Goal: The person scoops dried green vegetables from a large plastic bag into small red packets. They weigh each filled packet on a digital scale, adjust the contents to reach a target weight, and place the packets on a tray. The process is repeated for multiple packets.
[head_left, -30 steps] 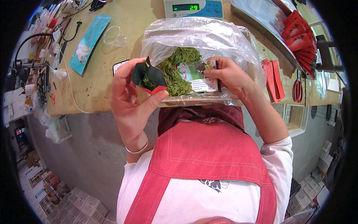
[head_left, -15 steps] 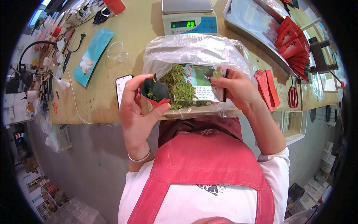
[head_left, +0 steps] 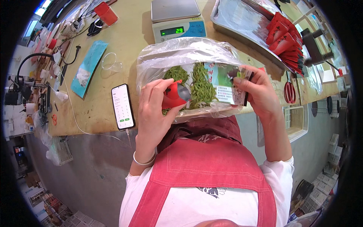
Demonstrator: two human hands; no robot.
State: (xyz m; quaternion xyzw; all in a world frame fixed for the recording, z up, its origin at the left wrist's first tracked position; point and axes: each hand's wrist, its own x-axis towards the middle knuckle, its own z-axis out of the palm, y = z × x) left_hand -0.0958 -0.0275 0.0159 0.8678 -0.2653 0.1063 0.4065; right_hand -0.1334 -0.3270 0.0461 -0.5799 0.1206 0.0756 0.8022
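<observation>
My left hand (head_left: pixel 155 108) is closed around a small red pouch (head_left: pixel 172 95), its silvery mouth tipped toward the right. My right hand (head_left: pixel 259 90) pinches the right end of a printed green and white card (head_left: pixel 226 85) between thumb and fingers. Dried green leaves (head_left: pixel 201 85) that look like tea lie along the card's left end, close to the pouch mouth. Card and pouch are both at the opening of a large clear plastic bag (head_left: pixel 181 49). More leaves (head_left: pixel 176 73) show inside that bag, behind the pouch. How full the pouch is stays hidden.
Behind the bag stands a digital scale (head_left: pixel 177 28). A metal tray (head_left: pixel 242 41) with several red pouches (head_left: pixel 283 39) is at the far right, near red-handled scissors (head_left: pixel 289 90). To the left are a phone (head_left: pixel 123 108), a teal packet (head_left: pixel 89 70) and a clear round cup (head_left: pixel 109 61).
My left hand has turned the pouch so its mouth tips rightward toward the card; leaves seen in it before are out of sight. More of the phone shows as the view has shifted.
</observation>
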